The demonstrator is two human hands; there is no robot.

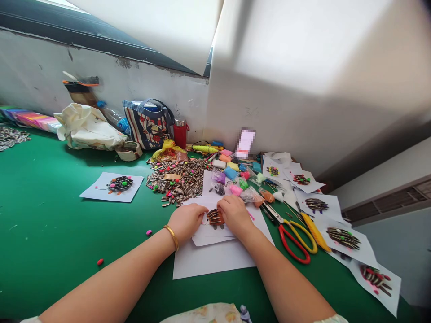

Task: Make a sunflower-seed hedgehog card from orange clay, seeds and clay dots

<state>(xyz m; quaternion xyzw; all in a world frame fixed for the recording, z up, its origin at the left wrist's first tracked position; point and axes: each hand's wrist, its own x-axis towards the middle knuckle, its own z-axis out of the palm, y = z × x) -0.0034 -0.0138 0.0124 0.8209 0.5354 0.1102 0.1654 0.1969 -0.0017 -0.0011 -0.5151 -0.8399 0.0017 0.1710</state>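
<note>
Between my hands, a small hedgehog figure (214,217) with a brown clay body and striped sunflower seeds as spines lies on white paper (208,231). My left hand (189,220), with a gold bangle at the wrist, is closed at the figure's left side, thumb and forefinger together by its pale head. On the other side, my right hand (235,215) has bent fingers pressed together at the figure's right edge. Whatever is in either set of fingertips is hidden or too small to name. Larger white sheets (215,262) lie underneath.
Behind my hands is a pile of sunflower seeds (185,179) with coloured bits. Bagged coloured clay (232,173) lies beside it. Scissors (292,237) and a yellow cutter (315,231) are at right, near several hedgehog cards (352,240). Another card (112,187) lies left. Bags (148,128) line the wall.
</note>
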